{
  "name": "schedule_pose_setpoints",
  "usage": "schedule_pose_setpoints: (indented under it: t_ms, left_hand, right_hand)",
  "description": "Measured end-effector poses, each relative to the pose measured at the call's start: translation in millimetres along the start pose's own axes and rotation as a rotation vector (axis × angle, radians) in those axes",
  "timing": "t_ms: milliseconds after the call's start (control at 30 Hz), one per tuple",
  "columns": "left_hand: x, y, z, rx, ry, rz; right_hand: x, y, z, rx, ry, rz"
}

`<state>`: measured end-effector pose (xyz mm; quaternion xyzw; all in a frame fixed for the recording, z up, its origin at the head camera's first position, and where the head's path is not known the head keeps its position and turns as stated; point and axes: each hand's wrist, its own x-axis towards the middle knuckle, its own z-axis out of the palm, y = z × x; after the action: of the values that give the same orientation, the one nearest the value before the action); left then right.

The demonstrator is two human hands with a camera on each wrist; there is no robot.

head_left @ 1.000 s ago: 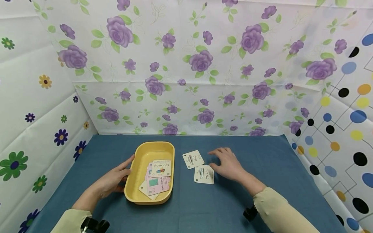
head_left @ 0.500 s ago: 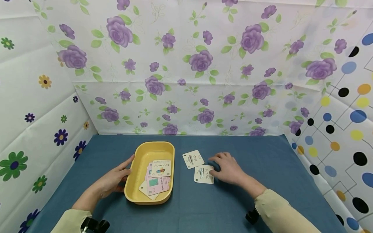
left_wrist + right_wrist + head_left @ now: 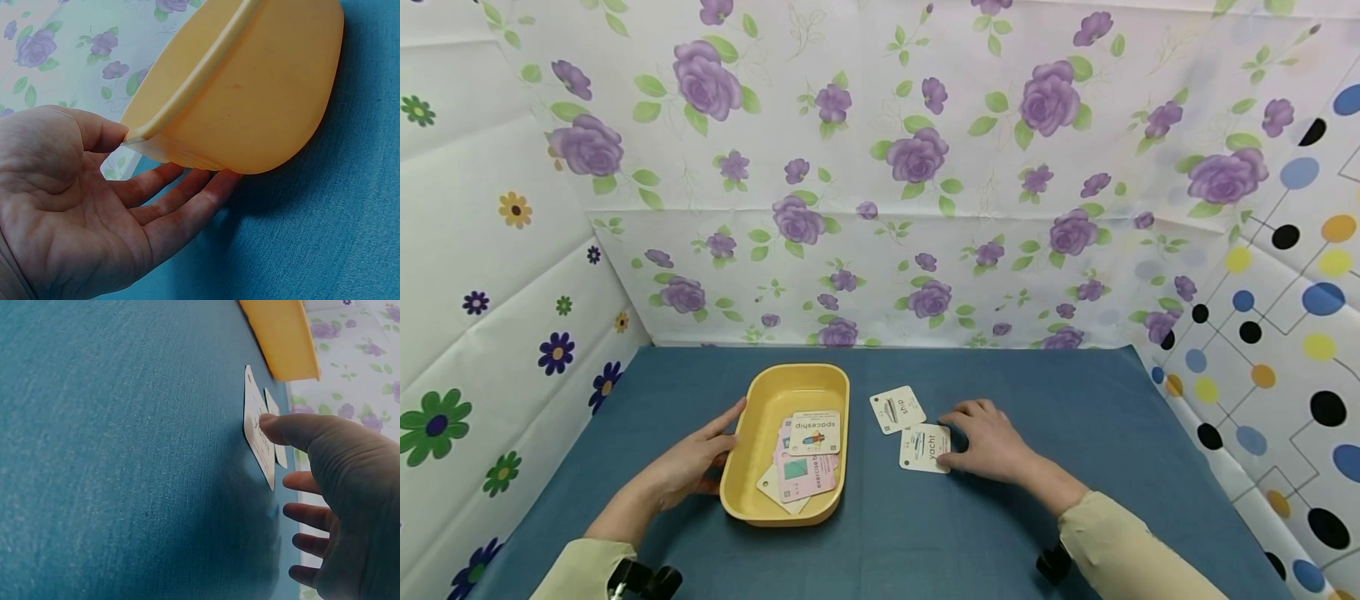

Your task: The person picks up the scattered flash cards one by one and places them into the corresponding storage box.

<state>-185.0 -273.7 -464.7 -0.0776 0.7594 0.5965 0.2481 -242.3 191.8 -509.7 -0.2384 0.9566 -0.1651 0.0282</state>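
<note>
In the head view my left hand point(image 3: 688, 458) is at the left side of a yellow plastic tub point(image 3: 763, 400). The left wrist view shows its thumb at the tub's rim point(image 3: 187, 94) and its fingers against the wall below. To the right lie two white picture cards, a "ship" card point(image 3: 897, 408) and a "yacht" card point(image 3: 921, 446), their corners close together. My right hand point(image 3: 992, 442) is over the right edge of the yacht card. Its thumb point(image 3: 284, 428) overlaps the card's face in the right wrist view, while the other fingers are spread apart beyond the edge.
Inside the tub are a "spaceship" card point(image 3: 815, 433), a pink "exercise" card point(image 3: 805, 483) and a white card point(image 3: 772, 483) partly under them. A blue cloth point(image 3: 880, 533) covers the table. A flowered sheet point(image 3: 880, 283) hangs behind, with patterned sheets at both sides.
My right hand has come down and toward me, its thumb shifting from beside the yacht card's upper right to over its lower right edge. The left hand, tub and cards have stayed put.
</note>
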Motion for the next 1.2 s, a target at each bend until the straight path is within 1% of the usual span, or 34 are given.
schedule_pose_setpoints:
  t_ms: [167, 367, 600, 767, 1033, 1200]
  left_hand:
    - [-0.3, -0.4, 0.2, 0.001, 0.001, -0.001]
    - [-0.3, -1.2, 0.0, 0.003, 0.005, -0.003]
    - [-0.8, -2.2, -0.3, 0.009, 0.005, 0.017]
    - [-1.3, -2.7, -0.3, 0.008, 0.006, 0.038]
    - [-0.2, -3.4, -0.3, 0.012, 0.009, 0.039]
    - [-0.2, -3.2, -0.4, 0.007, 0.003, 0.041]
  right_hand:
    - [-2.0, 0.4, 1.3, -0.011, -0.010, -0.001]
    - [-4.3, 1.2, 3.0, -0.020, 0.000, -0.013]
    - [-5.3, 1.5, 3.6, -0.024, 0.001, -0.011]
    - [-5.5, 1.7, 4.2, -0.018, 0.004, -0.005]
    - [-4.3, 3.3, 5.9, 0.003, 0.014, 0.000]
    - [-4.3, 3.3, 4.6, 0.012, 0.002, 0.003]
